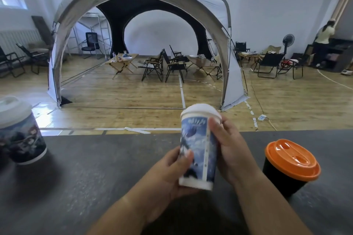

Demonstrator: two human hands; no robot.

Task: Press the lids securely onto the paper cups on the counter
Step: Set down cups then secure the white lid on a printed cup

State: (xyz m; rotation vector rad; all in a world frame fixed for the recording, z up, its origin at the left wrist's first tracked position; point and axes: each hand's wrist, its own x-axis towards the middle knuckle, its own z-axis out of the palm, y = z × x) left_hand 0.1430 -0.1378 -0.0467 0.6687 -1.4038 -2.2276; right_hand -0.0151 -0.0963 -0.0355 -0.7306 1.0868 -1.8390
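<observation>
Grey counter below; left of the black cup I hold the blue cup, left hand curled round its base, right hand round its wall. Likely light, crushable: grip low, press the lid at its rim.

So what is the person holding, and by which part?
The blue paper cup: left hand grips its lower side near the base, right hand its upper side below the white lid.
</observation>
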